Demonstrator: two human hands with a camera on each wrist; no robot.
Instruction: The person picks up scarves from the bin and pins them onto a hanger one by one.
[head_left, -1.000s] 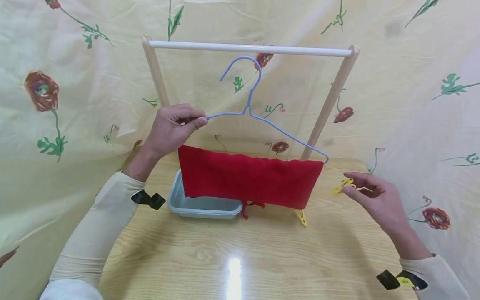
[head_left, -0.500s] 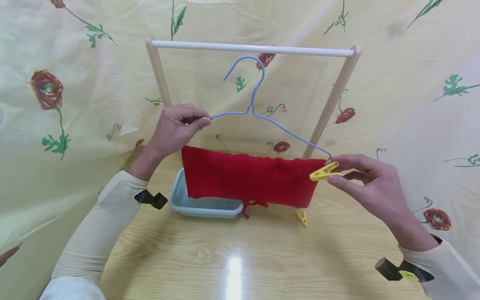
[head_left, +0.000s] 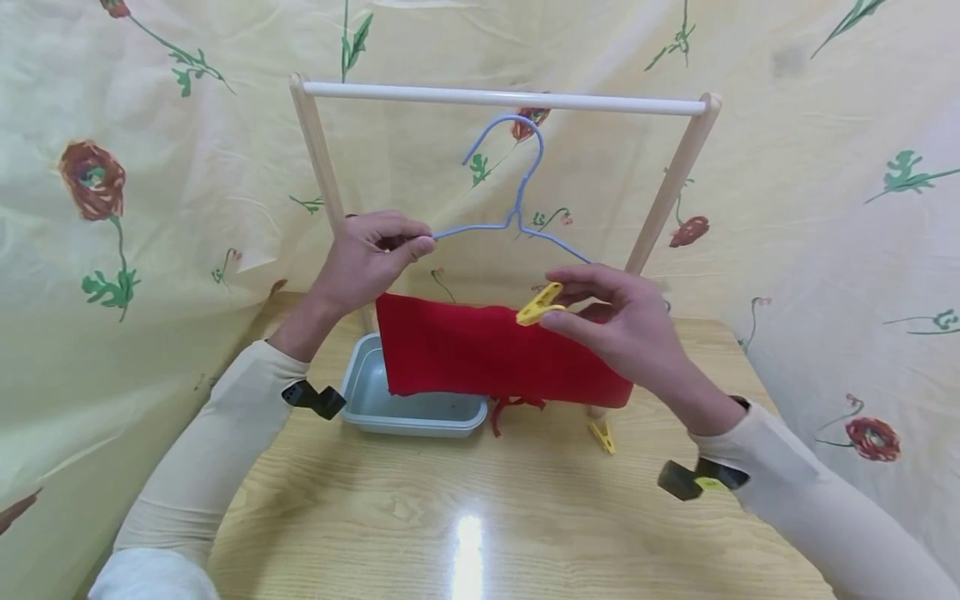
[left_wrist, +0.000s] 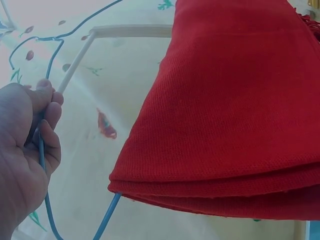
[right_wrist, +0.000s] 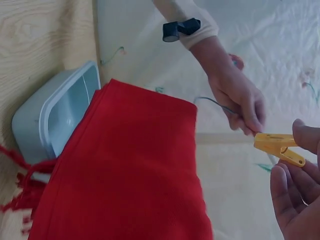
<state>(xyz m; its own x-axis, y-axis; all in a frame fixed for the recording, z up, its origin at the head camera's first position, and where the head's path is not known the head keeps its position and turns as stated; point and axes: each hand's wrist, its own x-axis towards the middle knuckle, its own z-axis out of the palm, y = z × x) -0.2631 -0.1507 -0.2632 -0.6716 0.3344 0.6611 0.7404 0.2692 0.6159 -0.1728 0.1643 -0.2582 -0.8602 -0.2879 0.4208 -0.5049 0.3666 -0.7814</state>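
My left hand (head_left: 378, 254) grips the left shoulder of a blue wire hanger (head_left: 517, 212), its hook up below the rack's bar. Over the hanger's lower bar hangs a folded red knit cloth (head_left: 457, 350), which looks like a scarf with fringe (head_left: 504, 410) beneath. In the left wrist view, the hanger's wire (left_wrist: 109, 215) comes out at the cloth's folded edge. My right hand (head_left: 622, 321) pinches a yellow clothespin (head_left: 538, 305) between thumb and fingers, in front of the cloth's upper edge. The right hand hides the hanger's right end in the head view.
A rack with a white bar (head_left: 502, 97) and wooden posts stands behind the hanger. A pale blue basin (head_left: 412, 429) sits on the wooden table (head_left: 375, 517), partly behind the cloth. Another yellow clothespin (head_left: 602, 437) lies on the table by the right post. Flowered fabric surrounds everything.
My right hand has moved left with the clothespin, from beyond the hanger's right end to in front of the cloth. My left hand and the hanger have shifted slightly right.
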